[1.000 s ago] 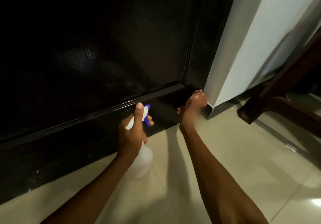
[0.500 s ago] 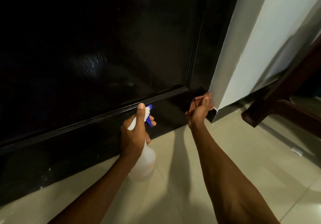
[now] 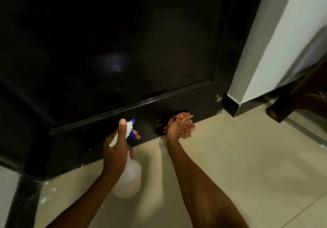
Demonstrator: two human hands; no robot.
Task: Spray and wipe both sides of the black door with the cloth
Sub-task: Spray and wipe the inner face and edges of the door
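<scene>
The right hand point(image 3: 177, 127) has come away from the corner by the white wall point(image 3: 276, 38), where it was rubbing half a second ago, and now presses the cloth point(image 3: 187, 130) against the bottom rail of the black door point(image 3: 123, 42), right where the rail meets the floor point(image 3: 238, 157). Its fingers are curled into the bunched, reddish checked fabric, which spills out past the fingertips toward the wall side and a little above the knuckles. The left hand point(image 3: 115, 150) is wrapped round the neck of the spray bottle point(image 3: 128, 180), thumb lying up along the white head, one finger hooked on the blue trigger, the nozzle aimed at the rail just ahead of the fingertips. A scatter of pale specks shows on the black paint between the two hands, so I would judge the wipe is sweeping leftward along the bottom edge toward that patch. A faint misty bloom sits higher on the panel, well above both hands. This face looks nearly finished at its lowest strip; the other side remains, as far as I can judge.
</scene>
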